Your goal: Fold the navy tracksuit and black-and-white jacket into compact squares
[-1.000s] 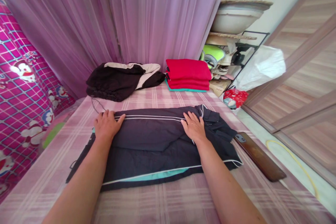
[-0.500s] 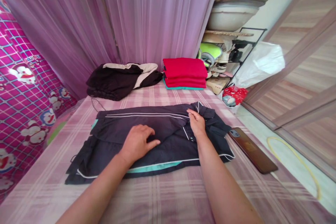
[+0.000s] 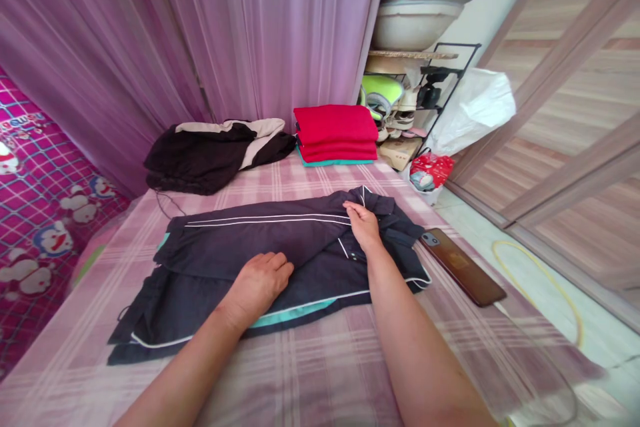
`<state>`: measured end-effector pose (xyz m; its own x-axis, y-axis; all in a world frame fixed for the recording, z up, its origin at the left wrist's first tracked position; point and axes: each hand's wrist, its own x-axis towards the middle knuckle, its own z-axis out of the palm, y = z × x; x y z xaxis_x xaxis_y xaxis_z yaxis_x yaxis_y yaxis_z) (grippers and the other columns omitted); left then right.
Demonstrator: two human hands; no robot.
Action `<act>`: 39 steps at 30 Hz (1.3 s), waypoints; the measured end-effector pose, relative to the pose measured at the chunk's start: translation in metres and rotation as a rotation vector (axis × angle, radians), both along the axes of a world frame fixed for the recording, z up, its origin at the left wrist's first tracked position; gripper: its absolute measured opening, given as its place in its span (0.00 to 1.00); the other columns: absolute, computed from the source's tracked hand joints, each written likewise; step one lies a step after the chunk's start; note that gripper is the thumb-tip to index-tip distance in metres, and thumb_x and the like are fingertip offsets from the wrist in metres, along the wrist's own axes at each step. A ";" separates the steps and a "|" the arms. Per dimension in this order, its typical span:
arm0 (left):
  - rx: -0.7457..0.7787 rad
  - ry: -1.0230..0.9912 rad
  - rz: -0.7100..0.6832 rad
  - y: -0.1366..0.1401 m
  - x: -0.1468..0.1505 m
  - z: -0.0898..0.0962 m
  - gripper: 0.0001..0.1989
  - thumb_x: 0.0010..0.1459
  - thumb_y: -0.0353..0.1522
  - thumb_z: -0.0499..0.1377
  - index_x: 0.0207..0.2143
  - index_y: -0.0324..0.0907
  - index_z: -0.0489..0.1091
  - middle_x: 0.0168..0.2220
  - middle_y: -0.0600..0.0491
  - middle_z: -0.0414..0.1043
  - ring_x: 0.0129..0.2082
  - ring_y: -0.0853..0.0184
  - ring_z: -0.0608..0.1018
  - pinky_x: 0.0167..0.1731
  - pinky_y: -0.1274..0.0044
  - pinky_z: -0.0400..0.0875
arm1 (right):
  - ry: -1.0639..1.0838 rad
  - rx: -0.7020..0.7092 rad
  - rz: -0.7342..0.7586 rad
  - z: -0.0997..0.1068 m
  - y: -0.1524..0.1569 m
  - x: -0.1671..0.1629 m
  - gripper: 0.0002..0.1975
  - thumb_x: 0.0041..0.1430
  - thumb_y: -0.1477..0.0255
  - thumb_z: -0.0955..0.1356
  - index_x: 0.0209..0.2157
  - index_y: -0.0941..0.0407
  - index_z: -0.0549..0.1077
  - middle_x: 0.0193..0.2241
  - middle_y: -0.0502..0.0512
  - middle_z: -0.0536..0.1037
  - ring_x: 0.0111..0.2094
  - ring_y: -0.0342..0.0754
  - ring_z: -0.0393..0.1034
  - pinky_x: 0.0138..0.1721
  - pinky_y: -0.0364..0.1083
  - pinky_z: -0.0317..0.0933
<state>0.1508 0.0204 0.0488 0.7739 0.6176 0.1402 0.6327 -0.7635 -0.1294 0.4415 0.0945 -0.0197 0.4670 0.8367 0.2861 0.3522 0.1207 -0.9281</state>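
A dark navy jacket (image 3: pixel 300 240) with white piping and a teal lining lies folded lengthwise on the bed, its collar end to the right. My left hand (image 3: pixel 263 280) is on the middle of it, fingers curled down and closed on the cloth, the thumb mostly tucked out of sight. Near the collar, my right hand (image 3: pixel 363 223) pinches the fabric beside the white piping lines; its fingers are held together. What lies under both palms is hidden.
Behind the jacket are a black-and-white garment (image 3: pixel 210 153) and a stack of folded red clothes (image 3: pixel 337 133). A phone (image 3: pixel 463 267) with a cable rests to the right, near the edge of the bed (image 3: pixel 320 380). A shoe rack (image 3: pixel 440 107) stands beyond.
My left hand has closed on the cloth, drawing in its spread thumb. My right hand stays near the collar. The whole view has shifted slightly to the right.
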 end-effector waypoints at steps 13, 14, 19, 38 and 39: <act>-0.241 -0.322 -0.016 0.010 -0.014 -0.001 0.16 0.67 0.40 0.51 0.44 0.47 0.77 0.40 0.50 0.77 0.42 0.64 0.77 0.46 0.70 0.70 | -0.536 -0.105 -0.037 0.013 -0.009 -0.012 0.16 0.60 0.71 0.63 0.45 0.55 0.79 0.52 0.59 0.77 0.54 0.51 0.70 0.58 0.51 0.61; -0.201 -0.344 0.022 0.012 -0.015 -0.003 0.18 0.67 0.41 0.50 0.46 0.47 0.77 0.45 0.49 0.77 0.47 0.62 0.76 0.50 0.67 0.69 | -0.604 -0.107 -0.034 0.019 -0.010 -0.016 0.18 0.62 0.70 0.61 0.48 0.55 0.78 0.54 0.59 0.76 0.56 0.51 0.68 0.60 0.51 0.58; -0.079 -0.242 0.232 0.022 -0.016 -0.022 0.26 0.65 0.47 0.50 0.62 0.50 0.64 0.66 0.45 0.59 0.67 0.50 0.59 0.63 0.50 0.50 | -0.910 -0.312 0.120 0.036 -0.018 -0.038 0.24 0.68 0.62 0.57 0.62 0.50 0.66 0.66 0.54 0.62 0.67 0.54 0.50 0.66 0.60 0.39; -0.171 -0.169 0.287 0.021 -0.013 -0.032 0.28 0.65 0.48 0.49 0.65 0.52 0.60 0.68 0.46 0.55 0.68 0.51 0.56 0.64 0.49 0.48 | -0.974 -0.698 0.186 0.045 0.026 -0.044 0.30 0.70 0.59 0.51 0.67 0.58 0.56 0.69 0.61 0.52 0.69 0.55 0.43 0.66 0.65 0.35; -0.173 -0.169 0.289 0.021 -0.013 -0.032 0.28 0.65 0.48 0.49 0.65 0.52 0.60 0.68 0.46 0.55 0.68 0.51 0.56 0.64 0.49 0.48 | -0.972 -0.704 0.182 0.045 0.028 -0.044 0.31 0.70 0.58 0.51 0.67 0.58 0.56 0.69 0.61 0.51 0.69 0.55 0.43 0.66 0.65 0.35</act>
